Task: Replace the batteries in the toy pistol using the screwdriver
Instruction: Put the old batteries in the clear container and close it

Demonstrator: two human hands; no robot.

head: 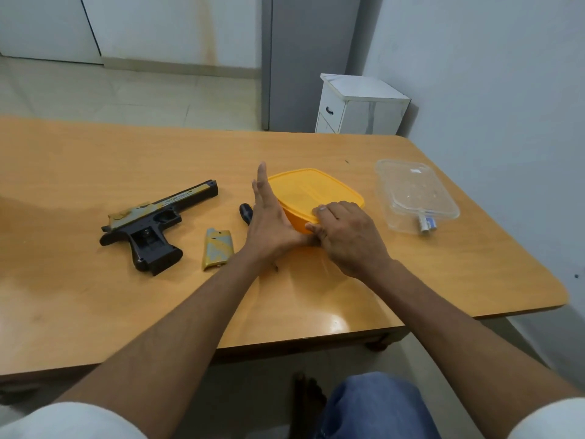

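- The toy pistol (pixel 155 221) lies on its side at the left of the wooden worktop (pixel 95 296), barrel pointing far-right, the grip compartment uncovered.
- Just right of its grip lies the yellow-and-grey battery cover (pixel 217 248), apart from the pistol.
- The black handle of the screwdriver (pixel 246 213) shows beside the left hand (pixel 269 223); the rest of it is hidden behind that hand.
- The left hand is flat with fingers straight, held edge-on against the left side of the yellow container (pixel 313 198).
- The right hand (pixel 345 236) has its fingers curled over the near rim of the container's lid, thumb at the corner, gripping it.
- Farther right sits a clear plastic container (pixel 414 194), upside down or lidded, I cannot tell which.
- Batteries (pixel 425 224) lie at its near edge.
- A white cabinet (pixel 357 106) stands beyond the worktop.
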